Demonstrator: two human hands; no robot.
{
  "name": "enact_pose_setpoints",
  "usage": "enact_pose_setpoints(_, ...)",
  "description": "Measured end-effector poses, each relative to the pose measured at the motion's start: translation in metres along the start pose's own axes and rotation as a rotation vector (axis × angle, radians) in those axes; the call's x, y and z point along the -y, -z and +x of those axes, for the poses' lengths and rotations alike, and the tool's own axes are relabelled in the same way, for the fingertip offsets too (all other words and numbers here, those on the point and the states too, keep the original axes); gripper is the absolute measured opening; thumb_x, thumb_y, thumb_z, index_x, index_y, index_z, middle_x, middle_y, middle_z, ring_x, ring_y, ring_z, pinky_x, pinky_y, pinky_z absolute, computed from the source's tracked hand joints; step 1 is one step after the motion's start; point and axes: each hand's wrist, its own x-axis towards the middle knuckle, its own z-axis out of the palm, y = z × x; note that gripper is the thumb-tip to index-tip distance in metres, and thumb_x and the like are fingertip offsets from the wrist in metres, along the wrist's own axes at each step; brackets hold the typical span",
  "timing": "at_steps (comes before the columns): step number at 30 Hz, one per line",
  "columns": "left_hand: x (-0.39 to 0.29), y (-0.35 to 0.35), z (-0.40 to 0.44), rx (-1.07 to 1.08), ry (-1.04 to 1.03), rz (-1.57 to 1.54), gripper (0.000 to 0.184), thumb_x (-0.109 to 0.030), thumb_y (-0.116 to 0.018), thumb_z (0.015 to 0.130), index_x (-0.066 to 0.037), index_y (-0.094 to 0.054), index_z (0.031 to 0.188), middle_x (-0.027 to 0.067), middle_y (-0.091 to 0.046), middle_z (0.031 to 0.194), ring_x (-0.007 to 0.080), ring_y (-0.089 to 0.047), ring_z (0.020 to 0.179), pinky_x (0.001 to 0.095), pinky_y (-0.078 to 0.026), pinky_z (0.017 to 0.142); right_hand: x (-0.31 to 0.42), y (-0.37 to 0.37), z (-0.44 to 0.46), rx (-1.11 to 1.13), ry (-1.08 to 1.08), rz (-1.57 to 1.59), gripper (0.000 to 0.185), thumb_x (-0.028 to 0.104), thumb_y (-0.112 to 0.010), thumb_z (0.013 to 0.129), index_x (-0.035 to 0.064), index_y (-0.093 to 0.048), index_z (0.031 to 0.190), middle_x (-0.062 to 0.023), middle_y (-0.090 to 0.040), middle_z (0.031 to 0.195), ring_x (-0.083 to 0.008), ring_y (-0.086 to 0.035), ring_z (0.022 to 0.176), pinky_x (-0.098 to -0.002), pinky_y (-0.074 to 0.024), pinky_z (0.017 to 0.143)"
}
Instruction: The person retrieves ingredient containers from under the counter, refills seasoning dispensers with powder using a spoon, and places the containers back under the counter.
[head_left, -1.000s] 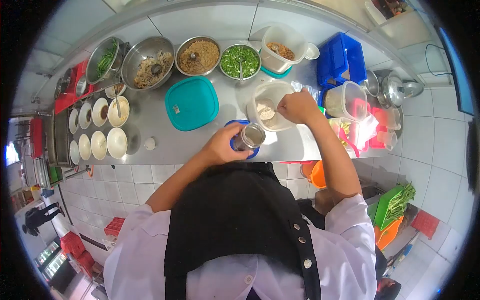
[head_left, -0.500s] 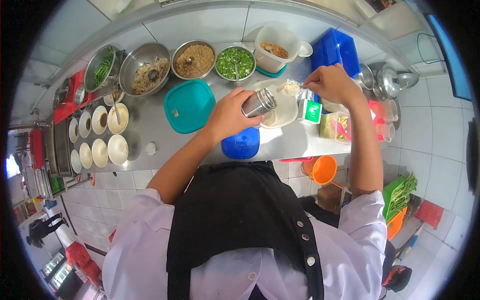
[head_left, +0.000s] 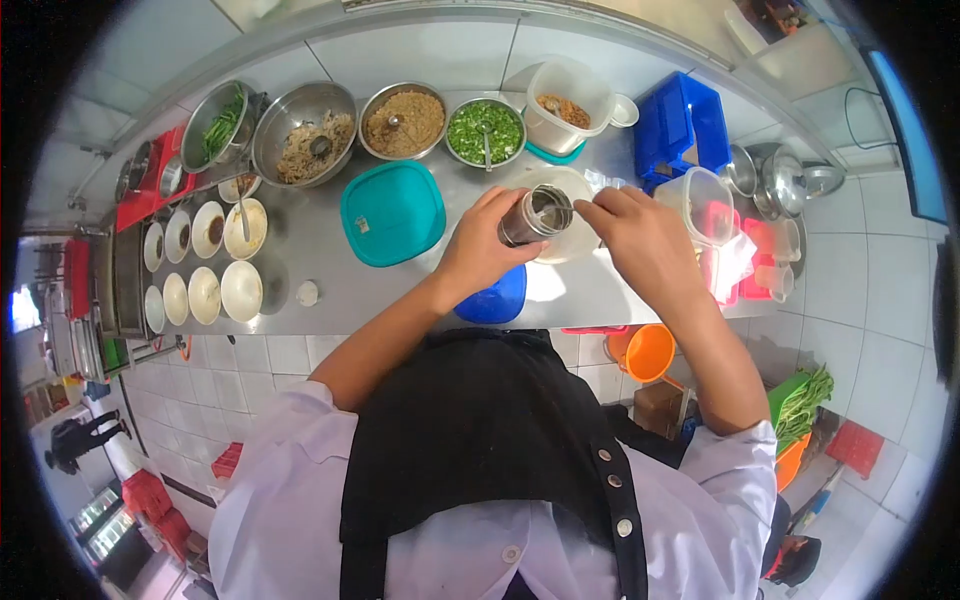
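My left hand (head_left: 478, 250) is wrapped around a small metal shaker jar (head_left: 518, 226), whose uncovered mouth tilts toward me. In my right hand (head_left: 640, 240) a spoon (head_left: 566, 209) is pinched by its handle, and its bowl end is inside the jar's mouth. Beneath both hands lies a pale plastic tub (head_left: 575, 246), partly covered by them. A blue lid (head_left: 495, 302) rests on the counter below my left wrist. Left of that hand is a teal lid (head_left: 393, 213).
Along the back stand bowls of chopped greens (head_left: 500, 125), brown paste (head_left: 375, 145) and shredded filling (head_left: 268, 140), beside a clear tub (head_left: 550, 130). Several white bowls (head_left: 241, 290) line the left. Blue bins (head_left: 665, 135) and clear containers (head_left: 700, 195) stand right. A small white cap (head_left: 307, 293) lies near the front edge.
My right hand has moved left, bringing the spoon from above the tub into the jar's mouth. The heap of pale powder on the spoon is no longer visible.
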Motion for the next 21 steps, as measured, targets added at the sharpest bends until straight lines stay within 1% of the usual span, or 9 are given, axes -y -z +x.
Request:
enact_pose_setpoints(1,0.001,0.000,-0.002,-0.019,-0.002,-0.054,0.065,-0.016,-0.094,0.079,0.002,-0.067,0.135,0.0170,-0.069,0.124,0.0345,-0.072,0.114,0.0412,-0.059,0.098,0.000,0.001,-0.006,-0.082,0.018,0.030,0.039,0.003,-0.070,0.086,0.0080,-0.080,0.123,-0.0066,-0.073,0.098,-0.0271,-0.074,0.091,-0.0427,-0.0581,0.082)
enact_pose_setpoints(2,0.005,-0.003,-0.004,-0.039,-0.013,-0.094,0.065,-0.015,-0.094,0.079,0.002,-0.067,0.135,0.0169,-0.069,0.125,0.0337,-0.072,0.115,0.0407,-0.058,0.098,0.001,0.002,-0.012,-0.164,0.036,0.060,0.040,0.003,-0.069,0.085,0.0065,-0.080,0.124,-0.0060,-0.072,0.098,-0.0257,-0.074,0.092,-0.0395,-0.0594,0.075)
enact_pose_setpoints(5,0.018,-0.008,-0.008,-0.080,-0.041,-0.180,0.066,-0.013,-0.095,0.078,0.002,-0.066,0.136,0.0165,-0.069,0.126,0.0317,-0.072,0.117,0.0394,-0.058,0.100,0.003,0.004,-0.023,-0.247,0.018,0.094,0.045,0.001,-0.070,0.083,0.0075,-0.079,0.127,-0.0056,-0.070,0.103,-0.0243,-0.071,0.095,-0.0384,-0.0608,0.074)
enact_pose_setpoints(8,0.019,-0.010,-0.011,-0.085,-0.048,-0.201,0.066,-0.013,-0.095,0.078,0.002,-0.065,0.136,0.0162,-0.068,0.127,0.0307,-0.072,0.118,0.0387,-0.058,0.102,0.000,-0.005,-0.031,-0.299,0.008,0.144,0.052,0.000,-0.071,0.080,0.0108,-0.079,0.130,-0.0053,-0.070,0.101,-0.0235,-0.071,0.094,-0.0385,-0.0610,0.074)
enact_pose_setpoints(10,0.022,-0.012,-0.013,-0.092,-0.062,-0.211,0.066,-0.012,-0.094,0.078,0.002,-0.065,0.136,0.0165,-0.068,0.127,0.0306,-0.072,0.119,0.0386,-0.058,0.102,-0.005,-0.011,-0.033,-0.287,-0.016,0.175,0.048,-0.002,-0.072,0.083,0.0114,-0.080,0.128,-0.0064,-0.070,0.098,-0.0242,-0.071,0.090,-0.0386,-0.0600,0.073)
enact_pose_setpoints(13,0.025,-0.008,-0.016,0.018,0.027,-0.197,0.074,-0.001,-0.091,0.083,0.005,-0.055,0.148,0.0127,-0.059,0.140,0.0237,-0.063,0.137,0.0399,-0.057,0.116,-0.007,-0.009,-0.034,-0.271,-0.088,0.324,0.038,-0.001,-0.074,0.088,0.0097,-0.082,0.123,-0.0094,-0.069,0.092,-0.0262,-0.071,0.082,-0.0399,-0.0581,0.072)
enact_pose_setpoints(17,0.022,0.000,-0.025,-0.021,0.085,-0.128,0.075,-0.004,-0.092,0.083,0.004,-0.055,0.148,0.0136,-0.059,0.140,0.0245,-0.063,0.137,0.0398,-0.056,0.117,-0.025,0.001,-0.023,-0.200,-0.271,0.521,0.024,0.002,-0.076,0.094,0.0059,-0.083,0.117,-0.0138,-0.067,0.085,-0.0294,-0.070,0.075,-0.0438,-0.0555,0.072)
enact_pose_setpoints(20,0.030,0.012,-0.043,-0.015,0.156,-0.071,0.074,-0.008,-0.093,0.083,0.004,-0.057,0.147,0.0137,-0.059,0.141,0.0256,-0.063,0.137,0.0404,-0.055,0.117,-0.045,-0.017,-0.009,-0.064,-0.324,0.621,0.019,0.005,-0.073,0.094,0.0046,-0.083,0.110,-0.0153,-0.071,0.089,-0.0309,-0.074,0.080,-0.0437,-0.0584,0.076)
enact_pose_setpoints(21,0.033,0.015,-0.052,0.003,0.179,-0.060,0.074,-0.008,-0.093,0.083,0.003,-0.057,0.146,0.0135,-0.059,0.141,0.0258,-0.063,0.137,0.0407,-0.055,0.117,-0.051,-0.037,-0.002,-0.024,-0.266,0.497,0.018,0.006,-0.071,0.094,0.0047,-0.083,0.107,-0.0153,-0.072,0.091,-0.0314,-0.075,0.082,-0.0435,-0.0599,0.077)
